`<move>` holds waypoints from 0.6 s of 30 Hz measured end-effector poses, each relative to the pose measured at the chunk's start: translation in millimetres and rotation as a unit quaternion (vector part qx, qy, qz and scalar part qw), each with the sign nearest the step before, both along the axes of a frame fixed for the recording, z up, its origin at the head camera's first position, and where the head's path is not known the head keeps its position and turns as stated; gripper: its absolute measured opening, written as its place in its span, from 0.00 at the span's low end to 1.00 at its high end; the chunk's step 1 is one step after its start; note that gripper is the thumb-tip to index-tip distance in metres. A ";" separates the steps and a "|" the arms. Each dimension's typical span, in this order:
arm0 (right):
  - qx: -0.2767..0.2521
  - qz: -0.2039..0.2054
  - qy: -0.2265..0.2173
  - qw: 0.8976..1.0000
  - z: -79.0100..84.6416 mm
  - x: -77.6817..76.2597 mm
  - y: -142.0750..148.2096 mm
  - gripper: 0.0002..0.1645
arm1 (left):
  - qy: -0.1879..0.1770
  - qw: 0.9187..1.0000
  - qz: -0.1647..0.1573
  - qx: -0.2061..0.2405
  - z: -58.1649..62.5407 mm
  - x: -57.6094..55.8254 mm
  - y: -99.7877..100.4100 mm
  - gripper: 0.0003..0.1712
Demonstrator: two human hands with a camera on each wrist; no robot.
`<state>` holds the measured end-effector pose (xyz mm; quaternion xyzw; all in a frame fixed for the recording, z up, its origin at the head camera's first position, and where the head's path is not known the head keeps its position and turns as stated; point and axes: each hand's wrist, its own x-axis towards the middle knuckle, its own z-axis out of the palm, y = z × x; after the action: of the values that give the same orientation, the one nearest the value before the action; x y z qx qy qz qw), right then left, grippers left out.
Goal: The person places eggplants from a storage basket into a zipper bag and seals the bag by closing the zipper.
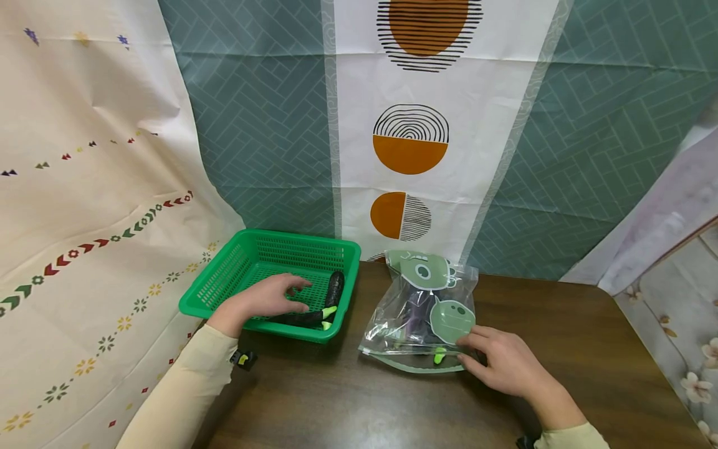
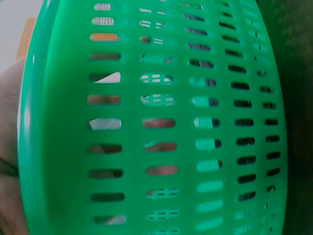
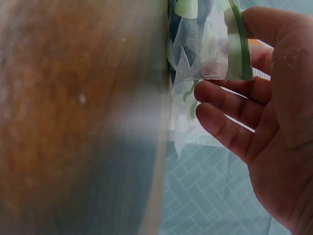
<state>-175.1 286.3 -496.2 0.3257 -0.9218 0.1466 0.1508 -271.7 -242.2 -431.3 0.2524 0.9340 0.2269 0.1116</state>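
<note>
In the head view, my left hand [image 1: 275,296] reaches over the near side of a green plastic basket [image 1: 263,236], fingers loosely bent, with nothing in its grasp. Just below it lies a long dark eggplant [image 1: 303,318] with a bright green stem. Another dark, long vegetable [image 1: 335,288] leans along the basket's right wall. My right hand [image 1: 502,362] holds the right corner of a clear zip bag [image 1: 387,312] at its mouth, thumb and fingers on either side. Purple, eggplant-like shapes show through the bag, and a green stem [image 1: 440,355] shows at its opening.
Both the basket and the bag stand on a dark brown wooden table [image 1: 348,399]. Patterned cloth [image 1: 269,125] hangs behind them, and a cream cloth [image 1: 112,299] drapes along the left side. In the left wrist view, the basket's slotted wall [image 2: 132,137] blocks most of the scene.
</note>
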 end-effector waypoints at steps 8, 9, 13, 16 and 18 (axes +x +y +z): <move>-0.004 0.001 0.007 1.000 -1.2 -2.0 1.4 0.12 | -0.032 0.999 -0.014 -0.025 1.5 -2.7 -6.6 0.37; -0.005 0.002 0.009 1.000 -1.1 -2.2 1.6 0.12 | -0.036 0.999 -0.010 -0.028 1.4 -2.9 -7.1 0.37; -0.011 0.006 0.010 1.000 -1.3 -2.2 2.0 0.12 | -0.062 0.997 0.001 -0.039 1.2 -2.6 -10.3 0.36; -0.011 0.009 0.008 1.000 -2.3 -1.6 2.1 0.11 | -0.086 0.995 0.008 -0.048 0.3 -2.0 -13.5 0.36; -0.009 0.008 0.005 1.000 -3.0 -1.3 2.0 0.11 | -0.096 0.994 0.014 -0.051 -0.1 -1.9 -15.6 0.36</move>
<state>-176.4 288.3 -499.2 0.3324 -0.9171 0.1541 0.1572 -273.6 -257.8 -431.4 0.2104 0.9328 0.2035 0.2101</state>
